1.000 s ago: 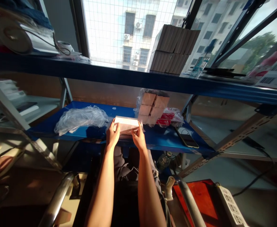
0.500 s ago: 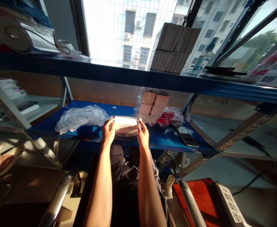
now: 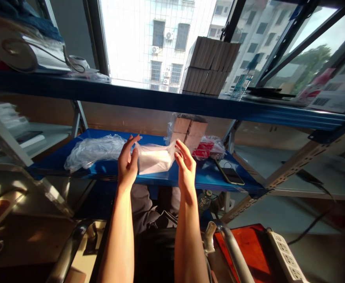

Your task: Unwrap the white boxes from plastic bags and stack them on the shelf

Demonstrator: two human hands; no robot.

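The pale package (image 3: 153, 161) at the centre is covered by thin, creased film (image 3: 172, 150), seemingly clear plastic, glossy in the sunlight. To its left, crumpled, shiny plastic wrap (image 3: 94, 151) is spread on the lower shelf (image 3: 207, 173), which is finished in smooth, glossy blue, as is the upper shelf (image 3: 148, 96). Matt, cardboard-like surfaces are shown by the bundle (image 3: 197, 131), itself wrapped in clear plastic, and by the far stack of boxes (image 3: 210, 65). At near right, the armrest (image 3: 234, 247) is made of polished metal. The trousers (image 3: 141, 206) are made of matt, wrinkled cloth.
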